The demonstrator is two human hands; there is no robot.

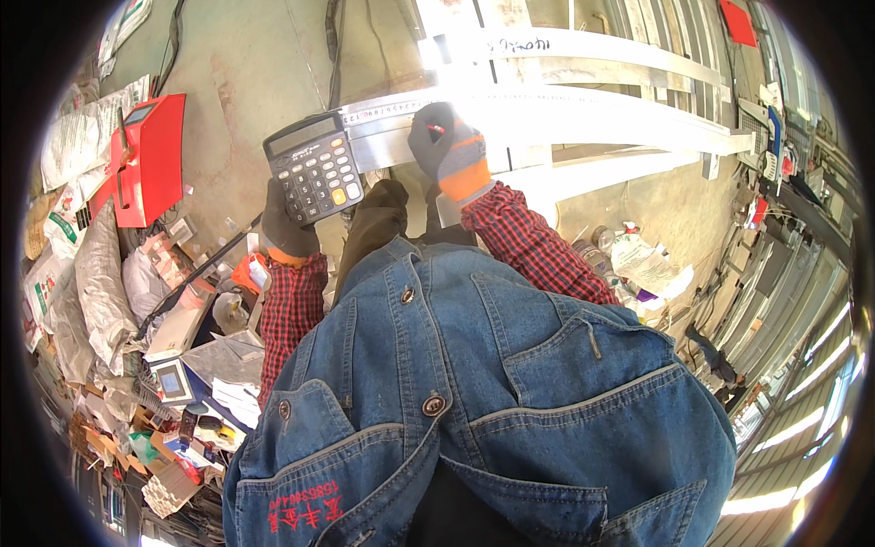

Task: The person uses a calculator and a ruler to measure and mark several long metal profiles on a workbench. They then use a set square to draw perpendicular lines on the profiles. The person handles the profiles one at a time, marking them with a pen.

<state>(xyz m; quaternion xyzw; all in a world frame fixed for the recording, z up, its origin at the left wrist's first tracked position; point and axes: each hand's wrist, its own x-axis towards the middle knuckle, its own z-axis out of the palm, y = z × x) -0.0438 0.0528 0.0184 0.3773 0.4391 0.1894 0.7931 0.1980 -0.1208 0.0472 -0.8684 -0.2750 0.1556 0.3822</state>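
My left hand (pixel 290 228), in a dark glove with an orange cuff, grips the lower left edge of a black desktop calculator (pixel 308 179). Its keys are grey and white, with a few orange ones, and its display is at the far end. My right hand (pixel 447 150), gloved in black, grey and orange, is closed, with a small red bit showing between the fingers; what it belongs to I cannot make out. That hand is at a long metal beam (pixel 374 150) with a marked measuring scale (pixel 387 108) along it. Strong glare hides the beam just right of the glove.
Several pale metal bars (pixel 629 56) run off to the right. A red machine (pixel 150 159) stands on the left beside stacked sacks (pixel 102 283). Boxes, papers and a small screen device (pixel 173 381) clutter the lower left. Bottles and crumpled wrapping (pixel 643 264) lie right of me.
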